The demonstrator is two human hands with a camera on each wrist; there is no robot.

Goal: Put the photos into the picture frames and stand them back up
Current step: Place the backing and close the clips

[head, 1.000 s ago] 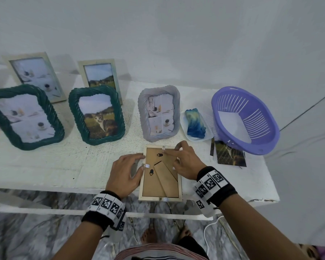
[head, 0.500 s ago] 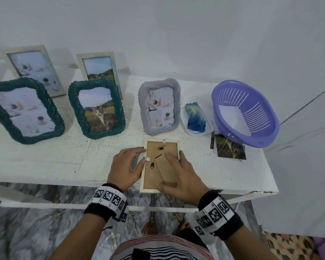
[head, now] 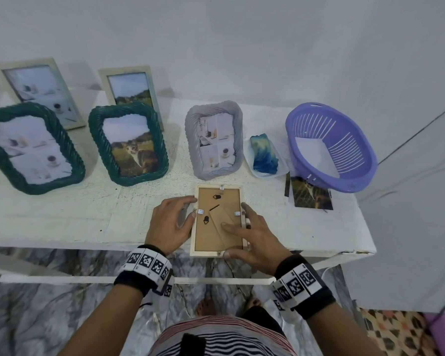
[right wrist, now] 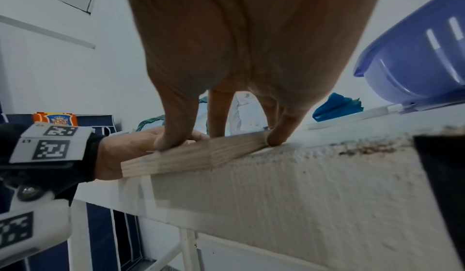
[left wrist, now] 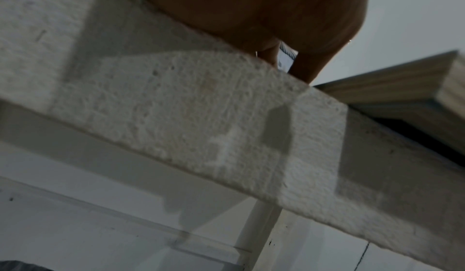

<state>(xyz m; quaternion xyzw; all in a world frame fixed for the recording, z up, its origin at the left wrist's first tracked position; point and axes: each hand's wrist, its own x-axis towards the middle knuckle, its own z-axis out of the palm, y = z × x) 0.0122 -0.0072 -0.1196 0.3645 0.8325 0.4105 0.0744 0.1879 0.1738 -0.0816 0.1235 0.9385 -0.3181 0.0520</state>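
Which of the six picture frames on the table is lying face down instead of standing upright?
The light wooden frame at the table's front edge, between both hands, lies with its brown backing up. The other five stand showing their photos.

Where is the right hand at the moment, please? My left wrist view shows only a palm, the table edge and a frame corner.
Observer: The right hand lies flat on the face-down wooden frame, one finger pressing its folded stand.
Operator: Thank you. Is any photo lying outside a frame?
Observer: Yes, a cat photo lies on the table, partly tucked under the purple basket.
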